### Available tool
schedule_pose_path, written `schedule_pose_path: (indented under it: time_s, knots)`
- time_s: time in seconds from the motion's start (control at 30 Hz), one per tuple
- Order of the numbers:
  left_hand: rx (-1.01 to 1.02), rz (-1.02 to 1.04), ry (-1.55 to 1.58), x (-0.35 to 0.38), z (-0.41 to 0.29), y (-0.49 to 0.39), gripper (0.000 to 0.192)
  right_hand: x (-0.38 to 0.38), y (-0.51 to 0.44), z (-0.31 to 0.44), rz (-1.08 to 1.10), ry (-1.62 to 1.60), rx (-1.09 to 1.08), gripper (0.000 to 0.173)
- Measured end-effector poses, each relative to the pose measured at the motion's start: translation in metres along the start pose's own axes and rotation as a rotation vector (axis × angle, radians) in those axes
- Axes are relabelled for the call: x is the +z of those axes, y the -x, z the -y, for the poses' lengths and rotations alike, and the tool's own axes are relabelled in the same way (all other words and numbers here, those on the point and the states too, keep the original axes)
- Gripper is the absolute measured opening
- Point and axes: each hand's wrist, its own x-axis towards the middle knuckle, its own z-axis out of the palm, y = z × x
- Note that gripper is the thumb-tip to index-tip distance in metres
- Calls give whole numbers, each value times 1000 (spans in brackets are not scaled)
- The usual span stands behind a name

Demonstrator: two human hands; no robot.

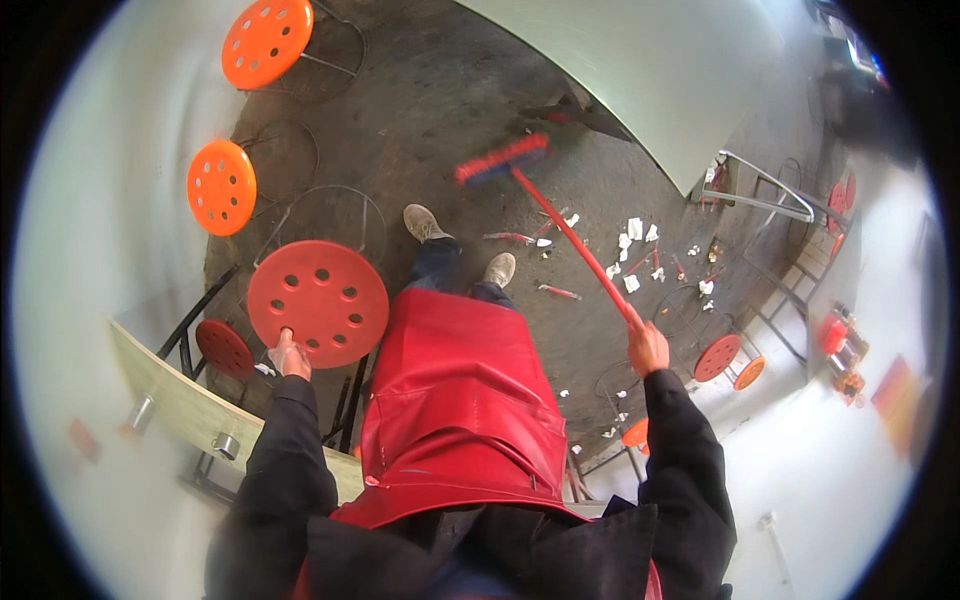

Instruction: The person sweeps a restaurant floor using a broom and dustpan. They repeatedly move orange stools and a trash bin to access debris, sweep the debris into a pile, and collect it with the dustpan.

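Note:
My left hand (290,355) grips the near edge of a red round stool seat (318,300) pierced by a ring of holes, its thumb on top. In my right hand (647,346) is the red handle of a push broom (574,240). The broom head (502,159), with red bristles and a dark blue back, is up and ahead of my feet; whether it touches the floor I cannot tell. Crumpled white tissues (631,283) and red wrappers or strips (560,291) litter the dark floor (420,135) right of my shoes.
Orange stools (221,187) stand along the left wall. A pale tabletop (660,75) juts in from the upper right, and another table (187,382) lies at lower left. More stools (717,358) and metal table legs (772,187) are on the right. I wear a red apron (465,405).

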Motion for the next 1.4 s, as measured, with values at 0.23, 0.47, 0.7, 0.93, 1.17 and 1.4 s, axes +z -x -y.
schedule_pose_path:
  time_s: [0.23,0.47,0.7,0.93,1.17,1.4]
  knots:
    - [101,129,19,31,-8,20,10,47,-63,-45,-5,-123,-18,45]
    - [65,201,49,118,5,3,12,58,73,-107,-25,-128,115,52]
    - [-55,306,48,268,-16,-17,13,58,50,-41,112,-11,125,49]
    - [-50,392,167,414,-37,-27,17,40,93,-51,249,192,257,48]
    - [-17,298,-17,491,-52,-34,20,34,107,-19,134,-1,204,45]
    - [-116,596,-243,449,-72,-59,47,61,73,-13,243,64,291,48]
